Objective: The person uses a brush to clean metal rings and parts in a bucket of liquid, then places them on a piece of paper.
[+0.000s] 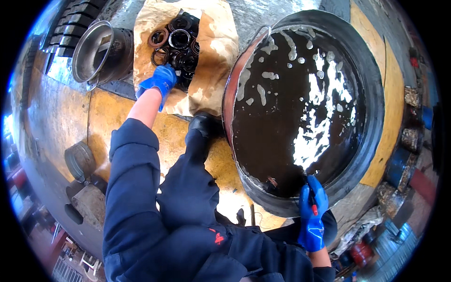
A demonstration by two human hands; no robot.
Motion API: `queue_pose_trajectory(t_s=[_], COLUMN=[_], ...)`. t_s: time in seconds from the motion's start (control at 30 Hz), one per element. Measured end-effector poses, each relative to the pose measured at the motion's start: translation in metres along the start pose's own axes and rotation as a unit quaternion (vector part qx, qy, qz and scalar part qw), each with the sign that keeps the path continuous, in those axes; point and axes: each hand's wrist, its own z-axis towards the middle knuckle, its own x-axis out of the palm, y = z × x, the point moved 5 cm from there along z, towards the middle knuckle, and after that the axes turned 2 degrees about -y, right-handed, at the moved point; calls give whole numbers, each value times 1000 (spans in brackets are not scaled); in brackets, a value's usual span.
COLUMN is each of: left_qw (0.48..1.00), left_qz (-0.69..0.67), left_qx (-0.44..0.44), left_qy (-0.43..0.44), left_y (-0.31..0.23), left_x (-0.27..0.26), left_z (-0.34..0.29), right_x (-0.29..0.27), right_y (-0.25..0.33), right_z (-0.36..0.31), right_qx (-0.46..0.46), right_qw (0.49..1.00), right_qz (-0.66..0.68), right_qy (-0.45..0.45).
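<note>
Right hand (312, 199), gloved in blue, is over the tub's near rim, fingers drawn in around a slim tool (314, 209), most of it hidden by the glove. Left hand (162, 81), gloved too, reaches out to the tub's left, fingers slightly bent against the rings; whether it has hold of one, I cannot tell, because the glove covers its own fingertips.

Biggest thing in play: the tub (374, 101), broad, round and dark-walled, carrying dark liquid (270, 136) with pale froth. It sits right by the wearer's legs, presumably so the right hand can work over the edge without a stretch. The gloves, I'd judge, are for that dirty-looking liquid.

Next down, the brown paper bag (213, 51), just beside the tub's left side, its mouth spread wide, likely to give the left hand an easy way in. Stained paper, too! Farther left of the tub, past the bag, a metal pail (101, 54) lies tipped, seemingly parked out of the way.

Smaller again: the rings (187, 61), mostly black, heaped left of the tub in that bag, probably so they don't scatter. And smallest, one brown ring (151, 39) at the heap's side away from the tub.
</note>
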Motion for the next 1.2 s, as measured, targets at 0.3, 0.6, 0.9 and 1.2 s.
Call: queue_pose_trajectory(t_s=[0.3, 0.6, 0.9, 1.2], left_qw=[999, 978, 982, 824], left_qz=[19, -195, -151, 442], left_qx=[20, -67, 107, 273], left_qy=[18, 2, 36, 226], left_y=[-8, -6, -32, -40], left_x=[6, 30, -53, -50], left_z=[2, -2, -43, -66], right_x=[-3, -2, -3, -5], right_y=[4, 2, 2, 5], right_z=[4, 5, 6, 6], right_qx=[-12, -24, -24, -11], right_qw=[1000, 1000, 1000, 1000], right_qz=[0, 14, 17, 20], right_qy=[2, -7, 2, -3])
